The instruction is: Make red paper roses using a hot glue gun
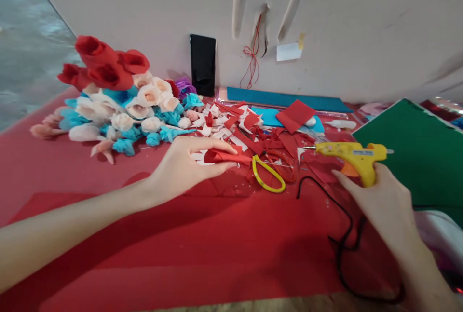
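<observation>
Between the thumb and fingers of my left hand (181,167) is a rolled red paper flower (224,156), its narrow end pointing right. My right hand (388,201) grips the handle of a yellow glue gun (347,150), whose metal nozzle points left toward the flower but stays apart from it. A black cord (342,235) loops on the table near my right wrist. Just right of the flower lie scissors with a yellow handle (269,179), their far parts partly hidden among scraps.
Finished paper flowers (112,104) in red, white and blue are heaped at the left. Red and white scraps (246,126) cover the middle back. A phone (203,65) leans on the wall; a green board (415,153) stands at the right. Red paper (202,239) lies in front.
</observation>
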A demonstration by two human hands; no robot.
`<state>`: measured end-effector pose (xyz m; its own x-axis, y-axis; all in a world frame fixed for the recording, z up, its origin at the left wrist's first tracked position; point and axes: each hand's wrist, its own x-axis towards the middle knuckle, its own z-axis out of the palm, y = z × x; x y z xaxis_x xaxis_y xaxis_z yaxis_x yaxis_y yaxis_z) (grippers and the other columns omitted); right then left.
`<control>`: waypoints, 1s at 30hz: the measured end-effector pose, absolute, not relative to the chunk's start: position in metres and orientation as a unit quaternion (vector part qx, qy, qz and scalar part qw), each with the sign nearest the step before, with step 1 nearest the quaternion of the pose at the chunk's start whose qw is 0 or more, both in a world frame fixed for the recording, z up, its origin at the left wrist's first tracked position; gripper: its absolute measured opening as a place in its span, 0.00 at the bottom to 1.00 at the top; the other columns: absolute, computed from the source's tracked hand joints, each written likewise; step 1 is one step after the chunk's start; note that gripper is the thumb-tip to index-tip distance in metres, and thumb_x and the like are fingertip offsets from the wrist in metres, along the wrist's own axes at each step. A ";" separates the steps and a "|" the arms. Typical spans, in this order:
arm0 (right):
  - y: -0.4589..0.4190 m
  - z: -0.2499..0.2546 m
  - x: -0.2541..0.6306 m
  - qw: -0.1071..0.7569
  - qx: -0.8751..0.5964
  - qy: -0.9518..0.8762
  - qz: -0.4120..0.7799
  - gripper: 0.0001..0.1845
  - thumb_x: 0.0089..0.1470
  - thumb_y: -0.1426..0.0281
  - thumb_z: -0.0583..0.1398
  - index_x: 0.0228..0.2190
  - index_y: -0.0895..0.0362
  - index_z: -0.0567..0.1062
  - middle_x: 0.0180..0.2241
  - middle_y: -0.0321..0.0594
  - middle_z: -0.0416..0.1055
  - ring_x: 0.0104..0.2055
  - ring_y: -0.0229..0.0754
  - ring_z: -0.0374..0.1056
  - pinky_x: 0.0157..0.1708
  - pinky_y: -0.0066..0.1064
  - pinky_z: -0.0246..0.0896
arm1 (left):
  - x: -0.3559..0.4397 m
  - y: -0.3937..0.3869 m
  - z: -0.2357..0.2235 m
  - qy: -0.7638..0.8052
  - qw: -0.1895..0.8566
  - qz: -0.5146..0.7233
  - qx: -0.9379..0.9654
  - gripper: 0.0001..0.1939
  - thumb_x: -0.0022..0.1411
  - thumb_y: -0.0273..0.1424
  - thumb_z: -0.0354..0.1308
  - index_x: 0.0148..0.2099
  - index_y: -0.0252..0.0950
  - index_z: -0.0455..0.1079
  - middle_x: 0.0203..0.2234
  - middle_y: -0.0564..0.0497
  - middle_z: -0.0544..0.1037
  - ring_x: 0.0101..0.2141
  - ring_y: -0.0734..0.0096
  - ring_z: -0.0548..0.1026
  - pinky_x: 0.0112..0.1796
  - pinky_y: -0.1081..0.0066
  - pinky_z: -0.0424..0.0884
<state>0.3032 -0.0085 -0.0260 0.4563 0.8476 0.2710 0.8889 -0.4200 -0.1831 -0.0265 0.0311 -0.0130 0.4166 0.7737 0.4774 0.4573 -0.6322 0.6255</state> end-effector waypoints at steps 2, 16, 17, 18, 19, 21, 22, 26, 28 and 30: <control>-0.008 -0.027 0.305 0.146 -0.841 -0.519 -0.047 0.20 0.40 0.56 0.60 0.23 0.51 0.54 0.22 0.36 0.60 0.27 0.49 0.62 0.26 0.33 0.52 | -0.029 0.031 -0.017 0.407 0.253 0.368 0.797 0.07 0.52 0.30 0.60 0.36 0.35 0.72 0.29 0.51 0.80 0.29 0.71 0.77 0.28 0.75 0.74; -0.006 -0.040 0.318 0.196 -0.839 -0.506 -0.044 0.22 0.34 0.49 0.59 0.22 0.52 0.60 0.20 0.33 0.60 0.23 0.44 0.59 0.23 0.32 0.51 | -0.044 0.014 -0.040 0.526 0.469 0.215 0.676 0.11 0.50 0.37 0.60 0.34 0.37 0.73 0.30 0.52 0.79 0.31 0.68 0.77 0.30 0.76 0.72; -0.006 -0.040 0.318 0.198 -0.837 -0.508 -0.043 0.22 0.34 0.49 0.59 0.22 0.52 0.60 0.20 0.33 0.60 0.23 0.44 0.59 0.23 0.32 0.51 | -0.044 0.013 -0.041 0.527 0.471 0.212 0.675 0.11 0.50 0.38 0.60 0.34 0.37 0.73 0.30 0.52 0.79 0.31 0.68 0.77 0.30 0.76 0.73; -0.006 -0.040 0.318 0.200 -0.836 -0.510 -0.042 0.22 0.34 0.49 0.59 0.22 0.52 0.60 0.20 0.33 0.61 0.23 0.44 0.59 0.23 0.32 0.51 | -0.045 0.013 -0.041 0.523 0.475 0.211 0.675 0.11 0.51 0.38 0.60 0.34 0.37 0.73 0.30 0.52 0.80 0.32 0.68 0.77 0.30 0.76 0.73; -0.006 -0.039 0.318 0.204 -0.834 -0.511 -0.040 0.22 0.35 0.49 0.59 0.22 0.52 0.60 0.20 0.33 0.61 0.23 0.44 0.60 0.23 0.32 0.51 | -0.045 0.012 -0.041 0.517 0.481 0.209 0.677 0.10 0.51 0.37 0.59 0.34 0.38 0.73 0.30 0.52 0.80 0.32 0.68 0.77 0.31 0.76 0.73; -0.007 -0.037 0.317 0.211 -0.831 -0.513 -0.033 0.22 0.35 0.49 0.59 0.22 0.53 0.61 0.20 0.33 0.61 0.23 0.43 0.60 0.23 0.32 0.52 | -0.046 0.011 -0.040 0.503 0.487 0.208 0.683 0.09 0.52 0.36 0.59 0.35 0.39 0.74 0.31 0.53 0.80 0.32 0.69 0.77 0.31 0.77 0.73; -0.008 -0.036 0.316 0.214 -0.830 -0.514 -0.029 0.22 0.35 0.49 0.59 0.22 0.53 0.61 0.20 0.32 0.61 0.23 0.42 0.59 0.23 0.32 0.52 | -0.047 0.011 -0.038 0.499 0.480 0.211 0.690 0.08 0.52 0.36 0.59 0.35 0.39 0.74 0.31 0.54 0.80 0.32 0.70 0.77 0.31 0.78 0.72; -0.009 -0.034 0.311 0.222 -0.823 -0.522 -0.003 0.22 0.34 0.49 0.59 0.21 0.54 0.61 0.18 0.32 0.60 0.20 0.40 0.58 0.21 0.31 0.51 | -0.043 0.014 -0.029 0.501 0.408 0.241 0.724 0.06 0.50 0.33 0.60 0.33 0.38 0.74 0.30 0.54 0.79 0.30 0.70 0.77 0.32 0.77 0.72; -0.009 -0.035 0.308 0.224 -0.815 -0.534 0.010 0.22 0.35 0.49 0.59 0.22 0.54 0.62 0.19 0.33 0.62 0.21 0.40 0.58 0.22 0.31 0.52 | -0.038 0.016 -0.024 0.492 0.381 0.248 0.742 0.05 0.50 0.31 0.60 0.32 0.39 0.73 0.30 0.54 0.79 0.32 0.70 0.76 0.34 0.76 0.72; -0.008 -0.035 0.306 0.222 -0.807 -0.546 0.019 0.21 0.37 0.50 0.59 0.23 0.54 0.62 0.20 0.34 0.63 0.21 0.40 0.59 0.22 0.31 0.52 | -0.032 0.017 -0.021 0.475 0.364 0.257 0.759 0.05 0.50 0.29 0.59 0.32 0.39 0.73 0.30 0.55 0.79 0.32 0.71 0.76 0.35 0.76 0.71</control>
